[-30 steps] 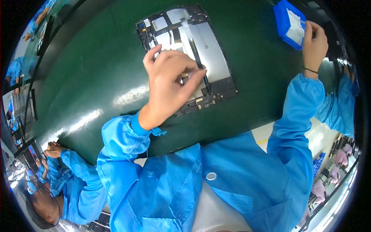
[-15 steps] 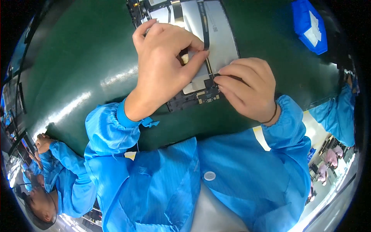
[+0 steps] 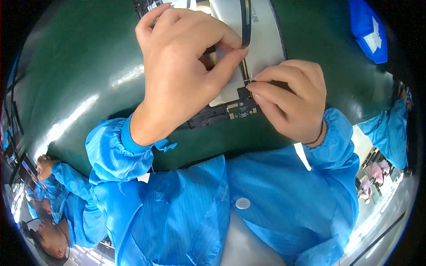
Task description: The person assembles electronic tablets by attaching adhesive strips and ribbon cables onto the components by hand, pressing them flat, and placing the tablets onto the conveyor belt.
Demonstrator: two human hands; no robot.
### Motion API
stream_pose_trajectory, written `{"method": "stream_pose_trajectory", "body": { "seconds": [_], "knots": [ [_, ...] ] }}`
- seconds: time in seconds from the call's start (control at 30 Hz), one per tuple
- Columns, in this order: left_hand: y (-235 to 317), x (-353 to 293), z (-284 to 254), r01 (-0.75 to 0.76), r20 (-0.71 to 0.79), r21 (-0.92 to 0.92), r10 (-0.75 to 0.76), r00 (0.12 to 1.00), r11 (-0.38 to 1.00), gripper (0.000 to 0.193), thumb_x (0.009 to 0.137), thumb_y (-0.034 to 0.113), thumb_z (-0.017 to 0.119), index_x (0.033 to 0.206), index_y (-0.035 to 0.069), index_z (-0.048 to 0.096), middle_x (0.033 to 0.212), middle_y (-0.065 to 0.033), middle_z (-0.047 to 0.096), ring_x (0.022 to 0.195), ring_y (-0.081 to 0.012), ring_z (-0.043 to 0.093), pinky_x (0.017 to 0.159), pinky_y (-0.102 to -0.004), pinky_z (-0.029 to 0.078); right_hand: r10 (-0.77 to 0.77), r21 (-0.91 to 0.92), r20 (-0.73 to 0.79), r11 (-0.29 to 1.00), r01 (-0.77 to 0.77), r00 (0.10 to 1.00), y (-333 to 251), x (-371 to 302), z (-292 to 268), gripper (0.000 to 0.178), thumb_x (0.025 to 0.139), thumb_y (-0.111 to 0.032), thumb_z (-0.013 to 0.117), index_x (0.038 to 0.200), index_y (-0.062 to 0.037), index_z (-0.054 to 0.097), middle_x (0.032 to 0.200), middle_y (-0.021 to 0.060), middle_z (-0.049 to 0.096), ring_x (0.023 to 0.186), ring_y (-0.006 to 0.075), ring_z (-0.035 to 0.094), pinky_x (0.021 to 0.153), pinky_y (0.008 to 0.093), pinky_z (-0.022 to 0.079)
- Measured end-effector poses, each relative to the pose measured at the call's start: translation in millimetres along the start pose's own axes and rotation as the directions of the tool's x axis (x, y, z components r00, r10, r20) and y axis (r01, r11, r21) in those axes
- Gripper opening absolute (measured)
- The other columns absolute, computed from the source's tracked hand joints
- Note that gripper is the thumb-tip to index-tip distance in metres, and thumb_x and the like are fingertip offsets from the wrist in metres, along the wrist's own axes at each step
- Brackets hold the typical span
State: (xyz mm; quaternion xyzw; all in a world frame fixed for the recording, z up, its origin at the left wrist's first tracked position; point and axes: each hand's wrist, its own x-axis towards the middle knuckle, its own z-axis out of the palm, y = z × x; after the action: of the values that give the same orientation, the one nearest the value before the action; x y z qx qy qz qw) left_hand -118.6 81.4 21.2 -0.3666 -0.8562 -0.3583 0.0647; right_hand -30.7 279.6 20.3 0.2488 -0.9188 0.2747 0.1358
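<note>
An opened tablet-like device (image 3: pixel 266 42) lies under my hands, with a silver panel inside a dark frame. Along it runs a narrow black flex cable (image 3: pixel 246 24). My left hand (image 3: pixel 177 66) reaches over the device, thumb and forefinger pinched on this cable partway along. Close to the cable's near end, my right hand (image 3: pixel 295 95) has thumb and forefinger pinched together; whatever small dark bit sits between them is too small to name. A small circuit board (image 3: pixel 242 108) with a port shows at the device's near edge. My left hand hides part of the device's left side.
The device rests on a green work surface (image 3: pixel 80 57). A blue bin (image 3: pixel 368 29) with something white in it stands at the far right. At the left, another person in blue (image 3: pixel 84 217) sits along the table. More people and benches show at the right rim.
The device, hands and bin have shifted in the picture, the device and bin to the right. My left hand's pinch sits slightly farther up the picture; both hands stay pinched.
</note>
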Motion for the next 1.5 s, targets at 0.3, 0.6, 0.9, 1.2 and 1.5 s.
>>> {"method": "stream_pose_trajectory", "body": {
  "seconds": [0.3, 0.6, 0.9, 1.2, 1.5],
  "knots": [
    [-4, -4, 0, 0.043, 0.086, 0.048, -0.047, 0.995, 0.998, 0.017, 0.070, 0.016, 0.083, 0.077, 0.010, 0.068, 0.080, 0.0003, 0.064, 0.087, -0.0198, 0.060, 0.100, -0.0386, 0.032, 0.069, 0.052, 0.060, 0.996, -0.072, 0.996, -5, 0, -2, 0.021, 0.066, -0.007, 0.077, 0.087, -0.0130, 0.074, 0.095, 0.0019, 0.067, 0.088, 0.0229, 0.059, 0.078, 0.0352, 0.044],
    [-6, -3, 1, 0.005, 0.034, 0.052, -0.007, 0.999, 0.999, 0.018, 0.069, 0.018, 0.083, 0.077, 0.010, 0.069, 0.085, -0.0012, 0.064, 0.087, -0.0204, 0.059, 0.099, -0.0392, 0.033, 0.066, 0.058, 0.050, 0.996, -0.069, 0.997, -5, 2, -2, 0.022, 0.066, -0.006, 0.077, 0.087, -0.0123, 0.073, 0.095, 0.0024, 0.067, 0.088, 0.0230, 0.059, 0.077, 0.0349, 0.045],
    [-1, 0, -5, 0.008, 0.062, 0.082, -0.013, 0.998, 0.997, 0.020, 0.069, 0.020, 0.084, 0.076, 0.011, 0.068, 0.084, -0.0007, 0.064, 0.087, -0.0207, 0.060, 0.100, -0.0402, 0.033, 0.028, 0.027, -0.035, 0.999, -0.027, 0.999, -3, 3, 7, 0.022, 0.063, -0.012, 0.078, 0.083, -0.0147, 0.069, 0.091, -0.0024, 0.065, 0.084, 0.0203, 0.061, 0.073, 0.0340, 0.043],
    [10, 6, -8, 0.276, 0.143, 0.014, -0.275, 0.951, 0.961, 0.016, 0.065, 0.010, 0.080, 0.072, 0.011, 0.066, 0.075, -0.0011, 0.056, 0.082, -0.0224, 0.052, 0.094, -0.0407, 0.031, 0.028, 0.029, -0.028, 0.999, -0.027, 0.999, -4, 1, 6, 0.023, 0.063, -0.012, 0.078, 0.083, -0.0145, 0.069, 0.091, -0.0026, 0.065, 0.084, 0.0201, 0.061, 0.072, 0.0337, 0.043],
    [-12, -8, 7, -0.002, -0.082, 0.092, 0.009, 0.997, 0.996, 0.026, 0.069, 0.020, 0.083, 0.088, 0.010, 0.067, 0.089, -0.0020, 0.065, 0.090, -0.0236, 0.060, 0.103, -0.0444, 0.032, -0.045, -0.086, 0.063, 0.995, 0.050, 0.997, -12, 1, 5, 0.022, 0.070, -0.011, 0.075, 0.092, -0.0109, 0.071, 0.112, 0.0033, 0.070, 0.110, 0.0265, 0.060, 0.087, 0.0370, 0.044]
  ]
}}
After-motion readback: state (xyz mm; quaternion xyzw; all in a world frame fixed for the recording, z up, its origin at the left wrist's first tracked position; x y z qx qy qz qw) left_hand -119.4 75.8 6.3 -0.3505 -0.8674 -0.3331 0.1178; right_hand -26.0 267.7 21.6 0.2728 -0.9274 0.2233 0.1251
